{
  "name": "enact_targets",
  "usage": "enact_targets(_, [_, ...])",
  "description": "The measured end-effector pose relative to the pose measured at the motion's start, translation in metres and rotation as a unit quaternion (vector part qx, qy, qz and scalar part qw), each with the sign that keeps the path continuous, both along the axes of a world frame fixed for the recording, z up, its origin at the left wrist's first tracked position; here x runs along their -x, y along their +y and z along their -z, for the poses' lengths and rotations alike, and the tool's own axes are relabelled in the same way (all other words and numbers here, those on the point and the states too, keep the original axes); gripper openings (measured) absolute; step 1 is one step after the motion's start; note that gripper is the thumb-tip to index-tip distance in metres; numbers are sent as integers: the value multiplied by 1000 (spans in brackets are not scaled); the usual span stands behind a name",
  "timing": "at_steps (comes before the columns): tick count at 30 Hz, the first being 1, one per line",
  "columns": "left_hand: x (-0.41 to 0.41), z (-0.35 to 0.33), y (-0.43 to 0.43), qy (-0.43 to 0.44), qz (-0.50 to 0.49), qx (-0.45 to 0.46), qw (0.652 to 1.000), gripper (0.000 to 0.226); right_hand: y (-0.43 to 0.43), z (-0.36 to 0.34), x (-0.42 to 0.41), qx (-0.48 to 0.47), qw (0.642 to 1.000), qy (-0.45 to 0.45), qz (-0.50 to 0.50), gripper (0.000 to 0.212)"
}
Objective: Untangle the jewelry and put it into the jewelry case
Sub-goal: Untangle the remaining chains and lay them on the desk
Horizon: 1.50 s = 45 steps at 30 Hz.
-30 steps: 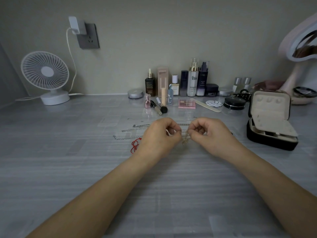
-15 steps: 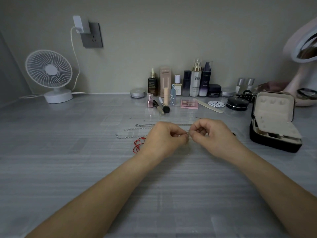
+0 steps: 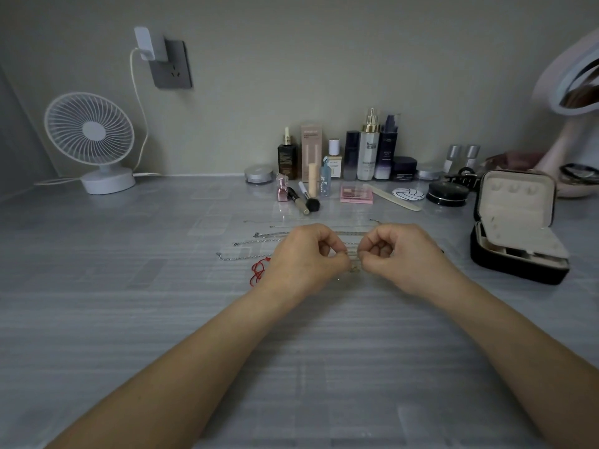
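We see the left hand [image 3: 304, 257] and the right hand [image 3: 400, 254] curled close together above the middle of the grey desk [image 3: 162, 319], each pinching with thumb and forefinger one end of a small gold chain [image 3: 354, 265]. The short stretch of it that shows between the fingertips runs left to right, with a little tangle sagging below; its links are too fine for us to read.

Behind the hands several silver chains [image 3: 256, 243] lie in rough rows on the desk, their long axes running left to right, their clasp ends pointing left. The hands hide their middles, so we cannot tell where each one ends or whether any cross. A red cord [image 3: 258, 271] lies bunched just beside the left wrist.

The jewelry case [image 3: 515, 228] stands open at the right, well apart from the hands, its black shell lined in cream and its lid upright, facing us.

Along the beige wall stands a cluster of cosmetic bottles [image 3: 369, 147], a white desk fan [image 3: 90, 137] at the left, with a charger [image 3: 146, 43] plugged into the socket above it, and a pink mirror [image 3: 570, 89] cut off by the right edge. The light is dim.
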<state>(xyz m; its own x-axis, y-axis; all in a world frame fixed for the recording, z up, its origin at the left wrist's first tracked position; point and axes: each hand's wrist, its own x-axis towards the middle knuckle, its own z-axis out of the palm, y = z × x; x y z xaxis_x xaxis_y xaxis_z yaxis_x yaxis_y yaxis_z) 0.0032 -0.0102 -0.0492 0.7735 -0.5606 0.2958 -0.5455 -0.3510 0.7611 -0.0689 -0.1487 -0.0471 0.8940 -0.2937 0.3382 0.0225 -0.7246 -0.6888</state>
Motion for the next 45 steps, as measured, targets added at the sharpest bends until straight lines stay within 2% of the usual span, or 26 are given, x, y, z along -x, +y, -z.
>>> enact_targets(7, [-1,-3,2,-9,-4,-35,999,14,-1,-2,1,30,999,10,14,18])
enact_targets(13, [-2,-5,4,18,-1,-52,999,8,-2,-1,2,38,999,11,13,19])
enact_targets(20, [-5,-5,6,22,3,-77,997,11,-4,-1,2,10,1000,13,-17,23])
enact_targets(26, [-6,-6,6,14,3,-103,995,7,-5,-2,2,30,997,69,-8,15])
enact_targets(31, [-6,-3,5,8,9,-109,994,7,-4,-1,1,40,996,79,8,14])
enact_targets(33, [-7,-3,5,27,15,-91,995,7,-4,0,0,16,997,72,2,15])
enact_targets(36, [-8,-1,5,48,18,-74,996,8,-4,2,0,-68,996,45,-22,20])
enact_targets(41, [-6,1,2,65,26,-69,995,13,-2,3,-2,-183,980,35,-63,21])
enact_targets(45, [-6,-1,2,94,20,-38,995,9,-4,3,-3,-183,980,61,-53,24])
